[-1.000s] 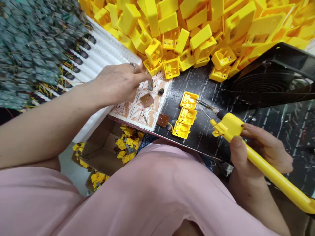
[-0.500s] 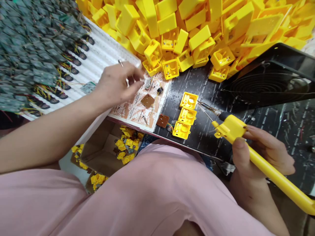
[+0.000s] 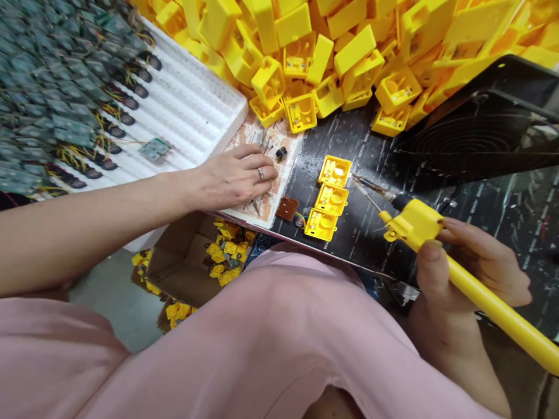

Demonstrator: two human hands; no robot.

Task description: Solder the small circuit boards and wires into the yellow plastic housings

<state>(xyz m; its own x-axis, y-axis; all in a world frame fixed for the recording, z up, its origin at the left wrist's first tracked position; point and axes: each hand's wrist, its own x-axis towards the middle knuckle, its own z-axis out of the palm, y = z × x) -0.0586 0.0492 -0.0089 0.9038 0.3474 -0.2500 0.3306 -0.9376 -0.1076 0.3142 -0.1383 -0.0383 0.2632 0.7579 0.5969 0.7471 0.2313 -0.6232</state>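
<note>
My right hand (image 3: 471, 267) grips a yellow soldering iron (image 3: 419, 224) with a thin guide tube beside its metal tip. The tip points at the right edge of the uppermost of three yellow plastic cases (image 3: 335, 170), which lie in a row on the black bench. My left hand (image 3: 238, 177) rests palm down on a patterned white sheet (image 3: 262, 218), fingers bent and pressed together; what lies under them is hidden. By its fingertips sits a small black round part (image 3: 280, 153). A brown circuit board (image 3: 287, 208) with wires to a small round part (image 3: 299, 220) lies left of the cases.
Yellow cases (image 3: 323, 58) are heaped along the back. A white foam tray (image 3: 196, 99) on the left bears many green circuit boards (image 3: 65, 87) with wired round parts. A black fan (image 3: 480, 128) stands back right. Below the bench edge, a cardboard box (image 3: 179, 256) holds yellow assemblies.
My left hand has come down and toward me, from above the small parts onto the sheet, covering the brown board that lay there. My right hand holds the soldering iron almost still.
</note>
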